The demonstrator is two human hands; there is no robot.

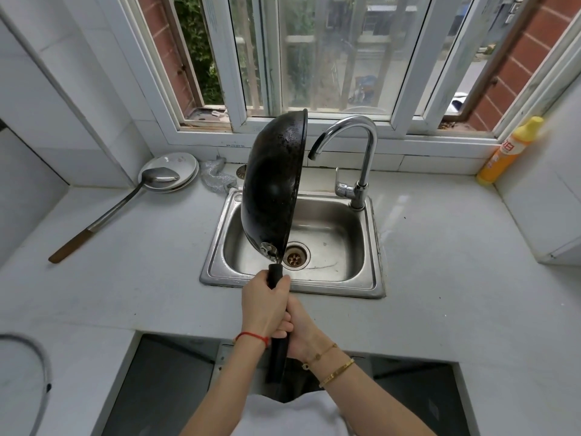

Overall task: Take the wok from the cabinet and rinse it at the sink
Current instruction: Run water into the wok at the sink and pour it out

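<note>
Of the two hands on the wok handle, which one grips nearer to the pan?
The left hand, with the red string bracelet, grips nearer the wok. The right hand, with gold bracelets, holds the handle lower, closer to the body.

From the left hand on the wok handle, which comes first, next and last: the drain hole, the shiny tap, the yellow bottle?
From the left hand:
1. Round metal sink drain, just ahead in the basin.
2. Curved chrome tap, behind the sink, to the right.
3. Yellow plastic bottle, far right corner by the window.
</note>
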